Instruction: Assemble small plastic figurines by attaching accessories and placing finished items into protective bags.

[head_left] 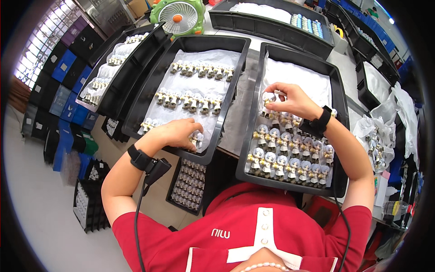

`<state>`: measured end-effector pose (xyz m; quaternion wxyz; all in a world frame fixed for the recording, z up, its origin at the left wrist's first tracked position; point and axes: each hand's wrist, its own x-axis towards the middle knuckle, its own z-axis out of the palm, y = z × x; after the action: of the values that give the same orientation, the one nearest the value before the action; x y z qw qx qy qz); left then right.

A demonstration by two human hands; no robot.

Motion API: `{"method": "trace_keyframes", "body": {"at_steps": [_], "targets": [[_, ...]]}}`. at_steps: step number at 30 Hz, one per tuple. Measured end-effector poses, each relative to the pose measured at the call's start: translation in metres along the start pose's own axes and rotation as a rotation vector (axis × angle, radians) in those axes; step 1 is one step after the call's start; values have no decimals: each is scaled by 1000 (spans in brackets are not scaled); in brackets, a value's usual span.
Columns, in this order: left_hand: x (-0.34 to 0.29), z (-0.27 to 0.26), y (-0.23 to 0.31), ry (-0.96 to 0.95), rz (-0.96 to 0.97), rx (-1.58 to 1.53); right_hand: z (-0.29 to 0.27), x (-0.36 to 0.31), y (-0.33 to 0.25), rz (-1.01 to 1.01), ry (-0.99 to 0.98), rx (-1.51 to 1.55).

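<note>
My right hand pinches a small figurine with pale lilac hair over the right black tray. Below it, several rows of similar figurines stand in the near part of that tray, and white lining shows at its far end. My left hand reaches into the near end of the left black tray, its fingers closed on another figurine. More figurines lie in rows on white paper in the left tray; my left hand hides part of the nearest row.
Further left, another black tray of figurines sits tilted. A green fan stands behind the left tray. At the back is a long black tray with blue-and-white items. Below the table edge, a dark tray holds more small pieces. Stacked bins line the left.
</note>
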<state>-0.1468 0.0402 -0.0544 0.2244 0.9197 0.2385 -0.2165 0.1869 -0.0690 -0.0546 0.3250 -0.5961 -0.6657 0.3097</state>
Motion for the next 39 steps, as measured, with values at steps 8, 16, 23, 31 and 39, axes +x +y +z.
{"method": "trace_keyframes", "body": {"at_steps": [8, 16, 23, 31, 39], "targets": [[13, -57, 81, 734, 368, -110, -22, -29, -27, -16, -20, 547], [68, -56, 148, 878, 515, -191, -23, -42, -24, -92, 93, 781], [92, -52, 146, 896, 609, -312, -28, -38, -12, -45, 30, 877], [99, -44, 141, 867, 636, -455, -23, -33, -6, 113, -9, 1133], [103, -36, 134, 902, 727, -422, -15, -30, -4, 203, -74, 1165]]}}
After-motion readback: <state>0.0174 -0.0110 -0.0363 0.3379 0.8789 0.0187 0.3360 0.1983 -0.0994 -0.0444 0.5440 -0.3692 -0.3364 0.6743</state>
